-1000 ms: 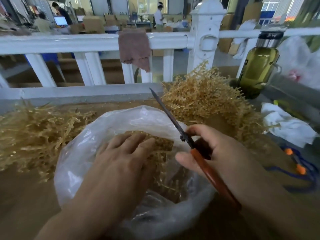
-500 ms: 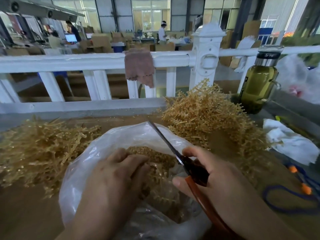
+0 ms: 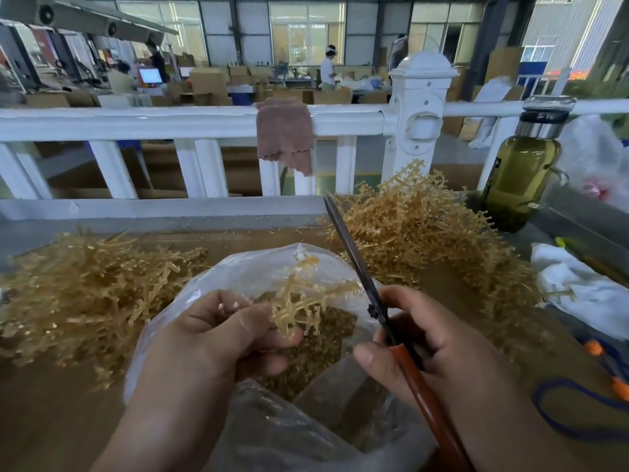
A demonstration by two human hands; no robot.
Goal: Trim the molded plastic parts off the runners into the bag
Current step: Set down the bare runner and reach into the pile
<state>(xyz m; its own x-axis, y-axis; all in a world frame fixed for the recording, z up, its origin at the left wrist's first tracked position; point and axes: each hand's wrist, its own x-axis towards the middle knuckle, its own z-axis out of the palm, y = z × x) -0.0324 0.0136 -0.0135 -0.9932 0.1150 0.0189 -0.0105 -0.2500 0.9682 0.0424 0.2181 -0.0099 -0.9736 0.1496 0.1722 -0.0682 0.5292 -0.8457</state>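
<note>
Your left hand (image 3: 218,335) lay flat inside the bag (image 3: 238,267) 1 second ago. Now it has come up with 1 runner (image 3: 303,301), its grip pinching the stem between thumb and curled fingers just above the bag's mouth, near the table's (image 3: 51,403) near edge. Your right hand (image 3: 435,342) is wrapped round the scissors (image 3: 354,264), blades pressed together and pointing toward the far edge, just beside the runner — so I judge the piece is set up for cutting, its parts due to drop onto the trimmed parts (image 3: 306,362) below.

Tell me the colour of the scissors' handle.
The scissors handle is reddish-orange, clearest in the head view.
</note>
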